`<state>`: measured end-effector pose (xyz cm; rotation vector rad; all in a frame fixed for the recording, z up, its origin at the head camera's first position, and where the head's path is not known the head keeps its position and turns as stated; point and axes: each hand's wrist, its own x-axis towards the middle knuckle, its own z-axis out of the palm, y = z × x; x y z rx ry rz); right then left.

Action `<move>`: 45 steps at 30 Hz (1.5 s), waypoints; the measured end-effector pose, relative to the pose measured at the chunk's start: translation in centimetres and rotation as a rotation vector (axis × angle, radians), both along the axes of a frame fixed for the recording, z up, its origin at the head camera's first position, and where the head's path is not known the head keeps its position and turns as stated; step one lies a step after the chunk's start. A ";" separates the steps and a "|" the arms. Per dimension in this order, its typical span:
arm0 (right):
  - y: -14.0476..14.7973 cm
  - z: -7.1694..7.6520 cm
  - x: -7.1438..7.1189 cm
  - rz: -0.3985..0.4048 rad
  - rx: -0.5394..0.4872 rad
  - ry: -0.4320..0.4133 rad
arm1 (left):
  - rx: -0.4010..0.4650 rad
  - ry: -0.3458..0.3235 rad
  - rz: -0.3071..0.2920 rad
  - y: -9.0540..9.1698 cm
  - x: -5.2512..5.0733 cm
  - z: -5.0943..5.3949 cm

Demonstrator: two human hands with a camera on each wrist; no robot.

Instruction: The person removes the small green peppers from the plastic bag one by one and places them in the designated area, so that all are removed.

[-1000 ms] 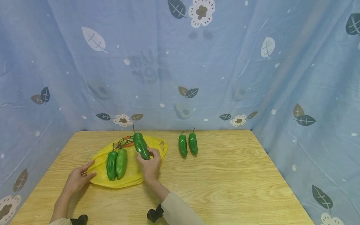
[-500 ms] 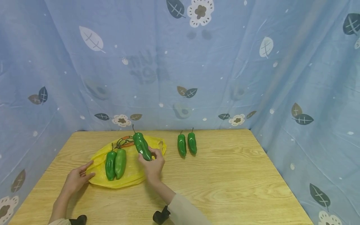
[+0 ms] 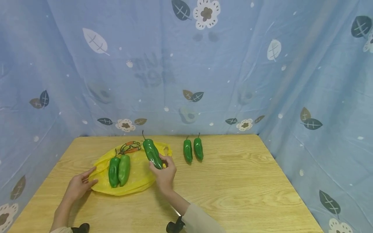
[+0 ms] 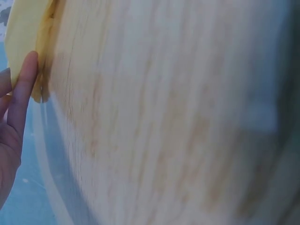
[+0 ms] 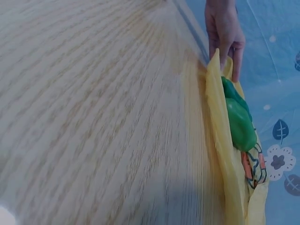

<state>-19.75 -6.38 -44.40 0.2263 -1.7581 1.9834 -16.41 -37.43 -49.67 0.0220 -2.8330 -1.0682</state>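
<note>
A dark green pepper [image 3: 152, 152] with a thin stem is held in my right hand [image 3: 166, 174], thumb on one side and fingers on the other, over the right part of a yellow plastic bag [image 3: 140, 174]. My left hand [image 3: 77, 187] holds the bag's left end, thumb and fingers apart on its edge. On the bag lie a dark green pepper [image 3: 114, 171] and a lighter green one [image 3: 124, 170], side by side. The left wrist view has my thumb stretched along the yellow plastic [image 4: 21, 33]. My right hand is outside the right wrist view.
Two more green peppers, one [image 3: 187, 151] left of the other [image 3: 198, 149], lie near the back edge of the wooden table [image 3: 233, 181]. An orange and dark pattern [image 3: 130, 147] shows on the bag. A blue patterned curtain [image 3: 163, 81] hangs behind and at both sides.
My right hand has shifted to the right and slightly toward me, carrying the pepper. The left hand stays at the bag's left end.
</note>
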 end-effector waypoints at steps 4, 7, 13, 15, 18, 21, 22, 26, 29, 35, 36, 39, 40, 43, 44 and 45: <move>0.4 -1.1 -0.4 0.021 -0.016 0.018 | 0.003 -0.005 0.002 -0.1 0.0 -0.1; 0.8 -2.2 -0.9 0.046 -0.041 0.017 | 0.004 -0.017 0.007 -0.1 -0.2 -0.2; 1.9 -2.5 -0.8 0.071 -0.066 0.014 | -0.016 -0.037 0.012 -0.1 -0.3 -0.1; 2.3 -2.4 -0.8 0.069 -0.067 0.015 | -0.022 -0.029 0.012 -0.2 -0.2 -0.1; 3.0 -2.2 -0.8 0.062 -0.059 0.004 | -0.023 -0.020 0.007 -0.3 -0.2 -0.3; 3.6 -1.5 -0.4 0.051 -0.048 0.003 | -0.026 -0.031 0.004 -0.4 -0.2 -0.5; 3.8 -1.2 -0.2 0.049 -0.047 0.000 | -0.029 -0.037 0.004 -0.5 -0.1 -0.5; 4.5 0.1 0.3 0.032 -0.037 0.015 | -0.028 -0.051 0.015 -0.6 -0.2 -0.5; 4.8 0.4 0.1 0.016 -0.033 0.005 | -0.029 -0.054 0.019 -0.6 -0.4 -0.3; 5.5 0.3 -0.2 0.006 -0.046 -0.006 | -0.026 -0.072 0.013 -0.7 -0.5 -0.1; 5.7 0.3 -0.2 0.005 -0.045 -0.009 | -0.024 -0.073 0.011 -0.7 -0.5 -0.1; 6.2 0.2 -0.4 0.002 -0.041 -0.018 | -0.025 -0.064 0.011 -0.8 -0.5 -0.2; 6.4 0.2 -0.5 -0.001 -0.040 -0.024 | -0.025 -0.059 0.012 -0.8 -0.5 -0.2; 7.0 0.2 -0.7 -0.006 -0.049 -0.037 | -0.018 -0.053 0.018 -0.7 -0.6 -0.3; 7.2 0.2 -0.8 -0.006 -0.053 -0.039 | -0.017 -0.053 0.021 -0.7 -0.6 -0.4; 7.3 0.2 -0.9 -0.005 -0.056 -0.036 | -0.016 -0.052 0.022 -0.8 -0.7 -0.4</move>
